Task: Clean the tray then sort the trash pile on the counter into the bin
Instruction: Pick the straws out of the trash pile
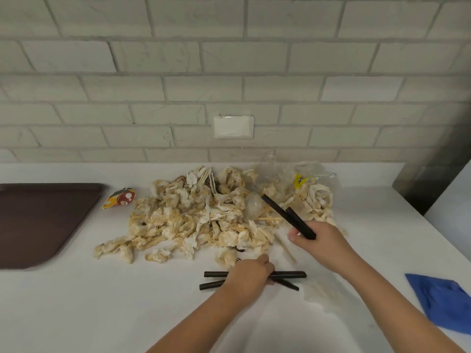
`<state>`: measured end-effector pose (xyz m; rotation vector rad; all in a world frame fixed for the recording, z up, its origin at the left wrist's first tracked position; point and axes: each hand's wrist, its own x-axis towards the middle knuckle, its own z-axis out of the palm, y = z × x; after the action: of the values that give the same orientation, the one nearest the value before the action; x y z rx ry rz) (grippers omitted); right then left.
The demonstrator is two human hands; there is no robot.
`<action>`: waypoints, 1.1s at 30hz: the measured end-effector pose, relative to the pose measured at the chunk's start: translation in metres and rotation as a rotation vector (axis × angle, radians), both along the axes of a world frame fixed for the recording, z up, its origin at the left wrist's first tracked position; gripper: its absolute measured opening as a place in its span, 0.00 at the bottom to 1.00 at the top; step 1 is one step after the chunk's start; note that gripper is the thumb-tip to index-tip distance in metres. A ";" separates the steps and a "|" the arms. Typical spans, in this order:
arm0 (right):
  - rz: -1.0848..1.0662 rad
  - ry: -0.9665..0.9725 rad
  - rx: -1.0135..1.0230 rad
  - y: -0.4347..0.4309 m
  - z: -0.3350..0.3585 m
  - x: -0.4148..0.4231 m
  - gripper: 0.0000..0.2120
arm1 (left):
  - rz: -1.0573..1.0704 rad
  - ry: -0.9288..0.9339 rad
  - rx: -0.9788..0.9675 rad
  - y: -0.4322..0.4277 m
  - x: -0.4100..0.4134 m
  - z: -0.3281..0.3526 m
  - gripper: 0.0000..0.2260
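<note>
A pile of crumpled, stained napkins [193,220] covers the middle of the white counter [76,301], mixed with clear plastic wrap [275,171] and thin wooden sticks [270,219]. My right hand [321,240] grips two black straws [283,212] that point up and left over the pile's right side. My left hand [248,275] rests over two more black straws [293,275] lying crossed on the counter in front of the pile, fingers curled around them. A dark brown tray [38,220] lies at the far left, bare.
A small colourful wrapper [119,197] lies between the tray and the pile. A blue cloth [443,304] sits at the right near the counter's edge. A brick wall with a white outlet plate [233,127] backs the counter. No bin is in view.
</note>
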<state>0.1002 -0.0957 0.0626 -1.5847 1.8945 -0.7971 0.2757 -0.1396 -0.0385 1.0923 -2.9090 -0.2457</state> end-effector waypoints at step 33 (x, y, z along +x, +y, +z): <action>0.177 0.607 0.062 -0.126 -0.079 0.088 0.15 | 0.867 0.817 0.178 0.025 0.120 0.070 0.08</action>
<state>0.1886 -0.2222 -0.0166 -2.0805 2.0991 -0.1809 0.3955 -0.1150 0.0312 1.6409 -1.5761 -0.6988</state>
